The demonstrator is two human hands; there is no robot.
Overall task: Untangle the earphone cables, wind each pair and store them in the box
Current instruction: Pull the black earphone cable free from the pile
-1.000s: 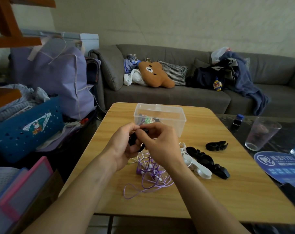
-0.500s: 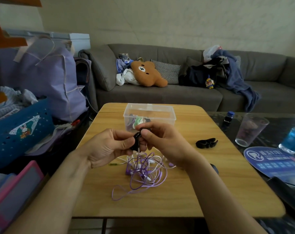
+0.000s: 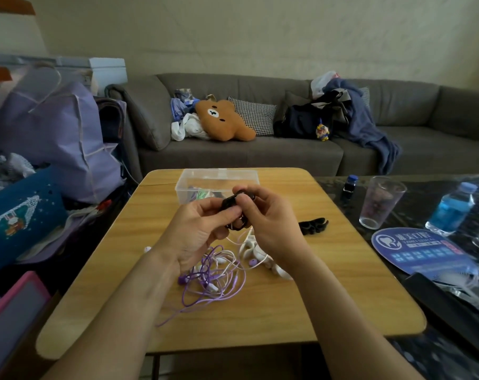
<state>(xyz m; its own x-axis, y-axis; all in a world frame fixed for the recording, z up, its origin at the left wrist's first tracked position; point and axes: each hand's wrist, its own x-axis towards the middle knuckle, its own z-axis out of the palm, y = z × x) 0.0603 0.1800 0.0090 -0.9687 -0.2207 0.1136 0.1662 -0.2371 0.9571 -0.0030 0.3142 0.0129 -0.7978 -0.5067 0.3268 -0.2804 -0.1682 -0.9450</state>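
Note:
Both hands meet above the wooden table [image 3: 329, 283], in front of the clear plastic box [image 3: 205, 178]. My left hand [image 3: 197, 231] and my right hand [image 3: 268, 223] pinch one small black winder [image 3: 231, 204] between thumbs and fingers. A thin white cable hangs from it down to a tangle of purple earphone cable [image 3: 216, 281] and white earphone cable [image 3: 256, 255] on the table. The box holds green and dark items, partly hidden behind my fingers. A second black winder [image 3: 313, 226] lies to the right of my right hand.
To the right, a dark table carries a clear cup [image 3: 381, 201], a blue bottle [image 3: 452, 207], a small dark bottle [image 3: 349, 185] and a blue round fan [image 3: 419, 250]. A grey sofa [image 3: 287, 154] stands behind. Bags and a blue basket [image 3: 21, 215] crowd the left.
The camera turned right, so the scene slid left. Both hands stayed together on the black winder and shifted slightly right and up above the tangle.

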